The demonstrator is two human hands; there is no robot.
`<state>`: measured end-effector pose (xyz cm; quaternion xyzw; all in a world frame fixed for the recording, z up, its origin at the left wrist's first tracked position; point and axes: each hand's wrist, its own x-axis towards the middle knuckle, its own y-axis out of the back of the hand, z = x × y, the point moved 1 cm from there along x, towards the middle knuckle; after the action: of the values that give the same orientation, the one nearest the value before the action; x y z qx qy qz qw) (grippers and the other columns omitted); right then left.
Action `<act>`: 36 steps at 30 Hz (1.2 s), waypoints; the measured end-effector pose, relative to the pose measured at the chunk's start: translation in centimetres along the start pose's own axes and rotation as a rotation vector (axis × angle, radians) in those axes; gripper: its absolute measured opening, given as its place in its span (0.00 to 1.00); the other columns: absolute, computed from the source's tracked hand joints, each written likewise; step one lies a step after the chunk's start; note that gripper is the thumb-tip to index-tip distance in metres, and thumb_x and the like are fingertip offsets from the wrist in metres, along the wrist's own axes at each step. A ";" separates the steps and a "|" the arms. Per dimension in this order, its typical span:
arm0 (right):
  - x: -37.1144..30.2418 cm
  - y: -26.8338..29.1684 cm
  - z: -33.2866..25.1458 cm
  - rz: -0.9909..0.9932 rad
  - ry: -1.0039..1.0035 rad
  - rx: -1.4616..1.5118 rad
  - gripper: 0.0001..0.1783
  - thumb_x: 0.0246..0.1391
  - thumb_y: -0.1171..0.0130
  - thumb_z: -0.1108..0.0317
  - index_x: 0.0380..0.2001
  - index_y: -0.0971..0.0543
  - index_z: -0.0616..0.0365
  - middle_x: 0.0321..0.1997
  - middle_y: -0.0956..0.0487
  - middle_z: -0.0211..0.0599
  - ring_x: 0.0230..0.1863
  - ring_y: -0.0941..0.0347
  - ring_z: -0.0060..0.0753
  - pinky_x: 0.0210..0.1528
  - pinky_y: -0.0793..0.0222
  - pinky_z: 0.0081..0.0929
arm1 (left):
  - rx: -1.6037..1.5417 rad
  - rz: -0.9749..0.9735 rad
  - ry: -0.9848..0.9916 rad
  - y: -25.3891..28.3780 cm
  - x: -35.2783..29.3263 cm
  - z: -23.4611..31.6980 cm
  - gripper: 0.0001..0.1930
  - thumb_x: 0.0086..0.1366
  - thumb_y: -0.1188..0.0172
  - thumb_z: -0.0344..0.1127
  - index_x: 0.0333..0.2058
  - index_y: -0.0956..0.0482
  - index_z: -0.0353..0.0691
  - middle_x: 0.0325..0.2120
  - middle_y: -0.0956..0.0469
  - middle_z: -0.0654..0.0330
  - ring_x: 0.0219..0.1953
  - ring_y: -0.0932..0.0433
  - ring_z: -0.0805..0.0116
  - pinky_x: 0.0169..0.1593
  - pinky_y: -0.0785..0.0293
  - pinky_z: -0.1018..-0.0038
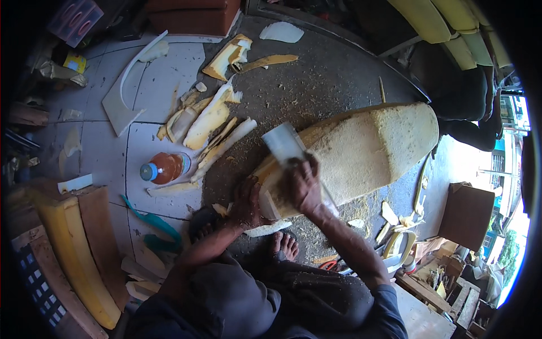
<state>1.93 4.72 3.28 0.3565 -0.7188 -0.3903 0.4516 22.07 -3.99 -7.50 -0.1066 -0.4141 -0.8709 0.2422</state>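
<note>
Workshop floor [333, 85] strewn with foam scraps [212, 121]

One long, pale foam pad [361, 150] lies on it, right of centre. The right hand [305, 185] closes around a flat, pale tool [284, 144], blurred; the left hand [247, 202] rests on the pad's near end, whether gripping cannot be told. Judging by the scraps, much trimming seems done; the rough upper face probably leaves smoothing. Its long axis slants from lower left to upper right, rounded end pointing away.

"Where does the view look from?"
"The wearer's head, facing steeply down at the left hand [247, 202] and right hand [304, 186]."
"Near?"
"Fairly close, but fisheye-wide: floor [322, 70] curves away beyond."
</note>
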 end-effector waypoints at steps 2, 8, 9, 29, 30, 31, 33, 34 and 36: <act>0.5 -0.6 2.7 -0.013 0.047 -0.027 0.09 0.59 0.39 0.66 0.44 0.18 0.48 0.51 0.21 0.43 0.66 0.32 0.47 0.73 0.40 0.67 | 0.046 -0.006 -0.002 -0.3 0.2 -0.6 0.68 0.49 0.29 0.77 0.71 0.50 0.29 0.66 0.39 0.31 0.68 0.37 0.28 0.68 0.44 0.32; 0.6 4.4 12.4 -0.123 -0.297 -0.429 0.11 0.57 0.36 0.66 0.42 0.22 0.52 0.46 0.23 0.46 0.59 0.31 0.50 0.73 0.40 0.63 | -0.063 -0.057 0.037 -0.3 0.3 0.6 0.69 0.46 0.24 0.73 0.71 0.49 0.29 0.67 0.41 0.31 0.70 0.39 0.30 0.69 0.45 0.34; 1.8 3.4 10.5 -0.175 -0.166 -0.429 0.12 0.55 0.35 0.65 0.42 0.22 0.52 0.45 0.24 0.46 0.58 0.31 0.51 0.73 0.40 0.63 | -0.046 -0.035 0.033 -0.4 0.5 0.1 0.69 0.45 0.24 0.73 0.70 0.49 0.29 0.67 0.41 0.31 0.70 0.39 0.30 0.69 0.45 0.34; 2.5 6.2 17.2 0.027 -0.082 -0.444 0.10 0.60 0.37 0.63 0.42 0.21 0.53 0.46 0.22 0.45 0.52 0.29 0.45 0.59 0.34 0.54 | -0.077 -0.062 0.012 -1.4 0.5 0.6 0.72 0.43 0.26 0.77 0.72 0.52 0.31 0.66 0.41 0.30 0.69 0.39 0.27 0.68 0.47 0.31; 1.9 4.0 14.7 0.009 -0.072 -0.330 0.11 0.59 0.37 0.64 0.43 0.22 0.54 0.47 0.22 0.46 0.54 0.29 0.47 0.61 0.35 0.56 | -0.052 -0.073 0.039 -0.7 -0.6 0.4 0.71 0.45 0.26 0.77 0.72 0.52 0.31 0.67 0.41 0.30 0.69 0.39 0.28 0.68 0.47 0.31; 2.5 2.3 11.7 0.017 -0.047 -0.239 0.12 0.59 0.37 0.65 0.44 0.22 0.55 0.47 0.22 0.47 0.56 0.29 0.50 0.64 0.35 0.58 | -0.026 -0.059 0.039 -0.2 -0.3 -0.4 0.70 0.46 0.27 0.77 0.72 0.52 0.31 0.67 0.41 0.31 0.69 0.39 0.28 0.68 0.46 0.31; 1.1 0.0 3.3 -0.014 0.023 -0.041 0.13 0.57 0.37 0.67 0.44 0.22 0.57 0.49 0.22 0.48 0.59 0.30 0.51 0.69 0.36 0.60 | -0.001 -0.007 0.002 0.5 -0.1 -0.3 0.66 0.54 0.33 0.77 0.73 0.53 0.32 0.67 0.41 0.31 0.69 0.38 0.29 0.68 0.46 0.33; 0.2 -0.4 -0.6 -0.040 0.070 0.065 0.13 0.56 0.37 0.69 0.45 0.22 0.57 0.51 0.22 0.48 0.62 0.30 0.50 0.71 0.37 0.60 | 0.017 -0.029 0.016 0.7 -0.1 -0.4 0.65 0.56 0.35 0.77 0.73 0.53 0.32 0.67 0.42 0.31 0.69 0.38 0.29 0.68 0.46 0.33; -1.0 0.1 3.0 -0.025 0.043 0.003 0.14 0.56 0.37 0.70 0.45 0.22 0.59 0.52 0.23 0.48 0.63 0.30 0.52 0.71 0.38 0.60 | 0.000 0.007 -0.034 0.3 1.4 0.5 0.65 0.56 0.35 0.77 0.74 0.54 0.31 0.68 0.42 0.32 0.70 0.39 0.30 0.69 0.46 0.35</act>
<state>-0.53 6.31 2.13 0.3747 -0.7049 -0.3871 0.4613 21.02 -4.27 -6.43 -0.1227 -0.4176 -0.8683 0.2380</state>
